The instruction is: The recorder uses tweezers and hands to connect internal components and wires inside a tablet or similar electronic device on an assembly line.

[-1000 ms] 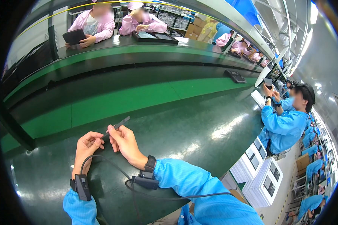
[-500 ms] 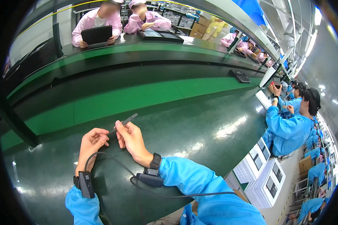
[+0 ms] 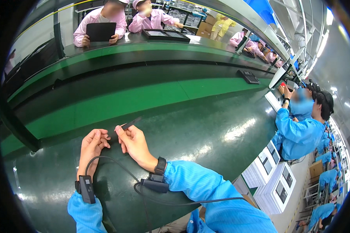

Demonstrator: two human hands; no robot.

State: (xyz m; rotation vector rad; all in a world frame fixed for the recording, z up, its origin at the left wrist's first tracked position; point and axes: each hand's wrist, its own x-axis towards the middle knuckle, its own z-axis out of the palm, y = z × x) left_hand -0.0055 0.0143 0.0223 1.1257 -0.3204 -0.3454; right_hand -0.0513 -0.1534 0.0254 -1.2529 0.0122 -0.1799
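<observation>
A thin, dark, flat strip-like tool [image 3: 131, 123] slants up and to the right from my right hand [image 3: 135, 144]. My right thumb and fingers pinch it, and they cover its middle; its exact kind is unclear. My left hand [image 3: 92, 144] is just to the left, fingers loosely bent and partly spread. Its fingertips are close to the lower end of the strip, and I see nothing held in them. Both hands hover over the dark green tabletop [image 3: 175, 143]. Each wrist wears a strapped black device, the left one [image 3: 87, 189] and the right one [image 3: 155, 182].
A black cable [image 3: 116, 160] loops between the wrist devices and runs along my right arm. White boxed stacks [image 3: 274, 190] stand at the right table edge. A person in blue [image 3: 299, 134] works beyond them. Across the raised green-and-black ledge, a person in pink holds a dark panel [image 3: 101, 32].
My left fingers have loosened and drawn slightly left, away from the strip. My right hand has shifted slightly left, and the strip lies flatter.
</observation>
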